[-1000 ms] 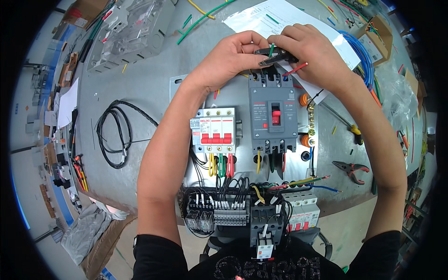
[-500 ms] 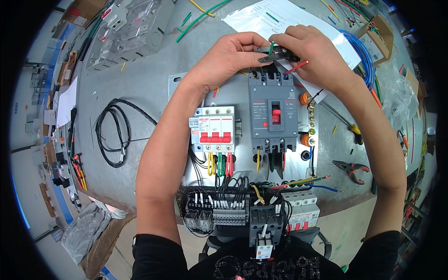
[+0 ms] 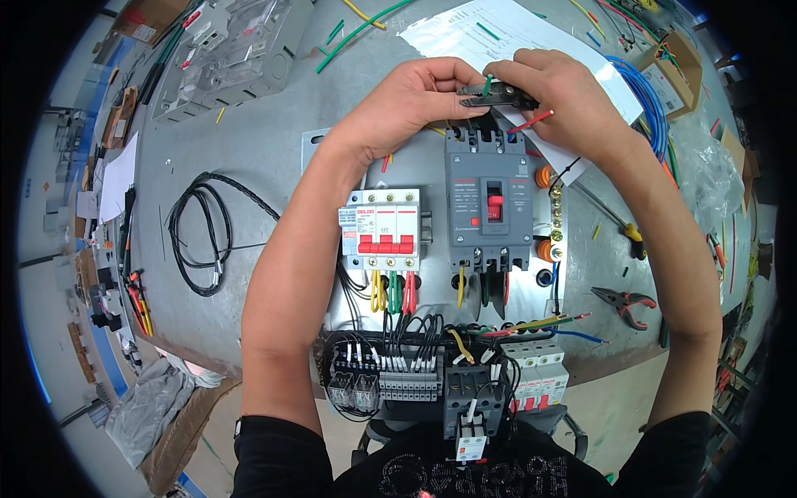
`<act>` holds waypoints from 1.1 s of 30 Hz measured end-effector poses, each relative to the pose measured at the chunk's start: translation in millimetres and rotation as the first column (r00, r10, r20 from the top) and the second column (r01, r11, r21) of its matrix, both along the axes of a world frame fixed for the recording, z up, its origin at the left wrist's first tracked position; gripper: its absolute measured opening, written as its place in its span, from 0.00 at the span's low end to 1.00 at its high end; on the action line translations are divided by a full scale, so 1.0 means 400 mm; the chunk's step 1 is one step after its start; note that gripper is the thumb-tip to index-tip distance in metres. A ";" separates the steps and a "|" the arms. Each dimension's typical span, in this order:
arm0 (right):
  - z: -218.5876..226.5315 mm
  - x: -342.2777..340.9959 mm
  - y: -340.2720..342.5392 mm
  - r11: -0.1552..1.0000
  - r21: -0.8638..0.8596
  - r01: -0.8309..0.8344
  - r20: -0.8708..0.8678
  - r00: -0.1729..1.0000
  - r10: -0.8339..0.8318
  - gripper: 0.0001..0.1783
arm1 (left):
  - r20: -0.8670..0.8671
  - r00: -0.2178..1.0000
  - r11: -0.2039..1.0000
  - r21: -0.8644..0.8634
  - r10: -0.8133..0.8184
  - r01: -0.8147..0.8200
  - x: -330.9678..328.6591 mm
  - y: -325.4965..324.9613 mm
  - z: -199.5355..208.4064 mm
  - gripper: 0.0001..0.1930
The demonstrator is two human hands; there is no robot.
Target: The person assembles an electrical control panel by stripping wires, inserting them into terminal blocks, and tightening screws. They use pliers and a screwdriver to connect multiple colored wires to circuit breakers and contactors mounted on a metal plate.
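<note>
Above the large grey circuit breaker (image 3: 490,187), my right hand (image 3: 564,95) is closed around dark wire strippers (image 3: 502,96). Their jaws point left, and the short end of a green wire (image 3: 488,84) sticks up at them. My left hand (image 3: 415,101) is closed, its thumb and fingers curled at the jaws around the green wire; the grip itself is partly hidden. A red wire (image 3: 531,122) juts out below my right hand. The breaker has a red toggle and stands on a metal mounting plate (image 3: 432,303), beside a white switch with three red levers (image 3: 383,231).
Toward me sit relays and terminal blocks (image 3: 411,383), a contactor (image 3: 471,390) and small white breakers (image 3: 535,378). Red-handled pliers (image 3: 627,305) and a screwdriver (image 3: 631,234) lie right. Coiled black cable (image 3: 199,232) lies left, a clear-lidded box (image 3: 241,58) far left, paper (image 3: 465,37) behind.
The plate with its breakers sits very slightly farther right in view. Both hands stay at the strippers and the green wire, barely shifted.
</note>
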State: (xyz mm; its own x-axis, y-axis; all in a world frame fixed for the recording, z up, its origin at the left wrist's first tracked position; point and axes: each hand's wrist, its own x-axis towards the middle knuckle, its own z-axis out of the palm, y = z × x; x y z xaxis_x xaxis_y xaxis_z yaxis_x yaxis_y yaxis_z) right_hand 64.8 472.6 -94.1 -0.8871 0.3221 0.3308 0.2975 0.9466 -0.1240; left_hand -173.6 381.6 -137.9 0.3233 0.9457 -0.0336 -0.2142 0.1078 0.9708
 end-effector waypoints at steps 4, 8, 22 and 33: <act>-0.003 0.002 0.003 1.000 0.017 0.007 -0.006 1.000 -0.007 0.23 | 0.023 0.999 0.999 -0.016 -0.037 0.037 -0.003 0.005 -0.001 0.14; -0.002 0.002 0.002 0.999 0.036 0.019 -0.007 1.000 -0.019 0.22 | 0.042 0.998 0.999 -0.019 -0.045 0.046 0.000 0.005 0.001 0.13; -0.011 0.002 0.004 0.995 0.084 0.050 0.028 0.998 -0.053 0.23 | 0.047 0.998 0.999 -0.026 -0.036 0.037 0.002 0.002 0.005 0.12; 0.151 0.014 0.054 0.730 -0.568 0.380 -0.187 0.805 -0.564 0.12 | -0.074 0.997 0.999 0.033 -0.018 0.021 0.003 -0.012 -0.002 0.07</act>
State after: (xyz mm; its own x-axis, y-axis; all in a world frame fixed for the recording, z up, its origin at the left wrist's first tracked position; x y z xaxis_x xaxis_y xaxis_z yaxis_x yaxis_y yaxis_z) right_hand 70.3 494.0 -33.8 -0.4403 0.8630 0.2476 0.5424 0.4754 -0.6927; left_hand -172.4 376.9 -138.7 0.3393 0.9403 -0.0266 -0.1403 0.0785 0.9870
